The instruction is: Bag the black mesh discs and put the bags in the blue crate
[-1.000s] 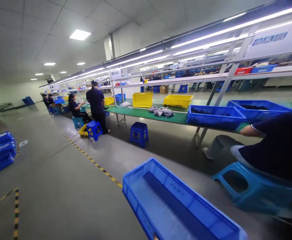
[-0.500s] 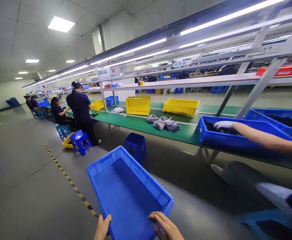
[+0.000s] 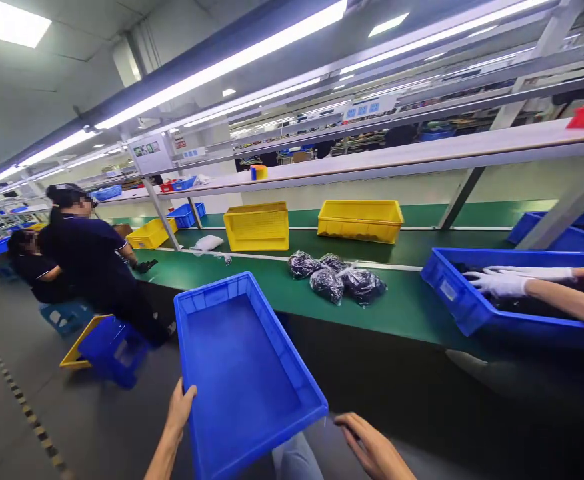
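A long factory hall is lit by strip lights, with a green-topped workbench (image 3: 402,320) running along it beneath a white shelf (image 3: 372,163).

The left hand (image 3: 178,412) is closed on the near long rim of a blue plastic crate (image 3: 242,373), with the thumb and fingers wrapped around the edge. The crate is carried tilted above the grey floor (image 3: 97,433), and its inside is turned toward the head camera. The right hand (image 3: 372,445) is held open, with its fingers loosely curved and apart, just beside the crate's near corner; no contact with the rim can be made out.

Beyond the crate, three dark plastic bags (image 3: 335,279) are bunched on the bench, and two yellow crates (image 3: 257,228) (image 3: 359,221) are placed behind them. A white bag (image 3: 206,243) is lying further left. To the right, a co-worker's white-gloved hands (image 3: 497,283) are reached into a second blue crate (image 3: 452,293) holding dark contents. At the left, one co-worker (image 3: 87,257) is perched on a blue stool (image 3: 115,350) and another (image 3: 32,250) is seated further along.

A sign (image 3: 369,107) is hung above the shelf and a poster (image 3: 149,152) on an upright, but their writing is too small to be read. No brand can be made out.
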Motion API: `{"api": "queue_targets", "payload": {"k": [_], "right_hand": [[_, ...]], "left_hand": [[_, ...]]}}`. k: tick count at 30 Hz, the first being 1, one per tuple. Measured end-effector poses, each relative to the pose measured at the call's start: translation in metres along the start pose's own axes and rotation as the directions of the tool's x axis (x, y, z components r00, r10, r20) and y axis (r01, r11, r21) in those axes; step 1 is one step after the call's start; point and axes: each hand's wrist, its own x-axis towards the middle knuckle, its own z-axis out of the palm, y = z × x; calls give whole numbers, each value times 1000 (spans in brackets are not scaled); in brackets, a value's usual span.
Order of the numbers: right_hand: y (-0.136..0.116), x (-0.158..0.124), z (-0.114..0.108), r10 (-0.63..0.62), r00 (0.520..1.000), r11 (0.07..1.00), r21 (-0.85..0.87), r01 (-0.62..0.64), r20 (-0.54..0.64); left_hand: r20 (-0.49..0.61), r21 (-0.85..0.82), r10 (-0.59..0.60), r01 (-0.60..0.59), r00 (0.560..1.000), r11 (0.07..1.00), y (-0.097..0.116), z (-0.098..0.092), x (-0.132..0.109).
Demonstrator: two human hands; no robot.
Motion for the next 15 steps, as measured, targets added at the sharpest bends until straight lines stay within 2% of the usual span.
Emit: {"api": "queue_targets", "payload": {"k": [3,5,7,9,12,15], "right_hand": [[41,122,-27,94,995,995,-35,-95,-32],[69,210,-54,174,977,979,-87,-186,-127],[95,294,-85,258,938,948,-125,-292,-233],[115,365,-114,324,893,915,-136,-379,-311],[138,446,-143,371,851,876,-165,-454,-371],[155,503,-151,393,847,839,-239,-490,-358]], "left_hand": [[23,-21,-20,20,1000,1000,25,30,92],[24,-21,-54,55,998,998,39,51,153],[48,16,-81,80,996,997,54,73,213],[58,40,-122,120,991,992,67,92,266],[68,44,-119,116,991,992,79,117,330],[132,32,-118,115,984,993,85,136,373]]}}
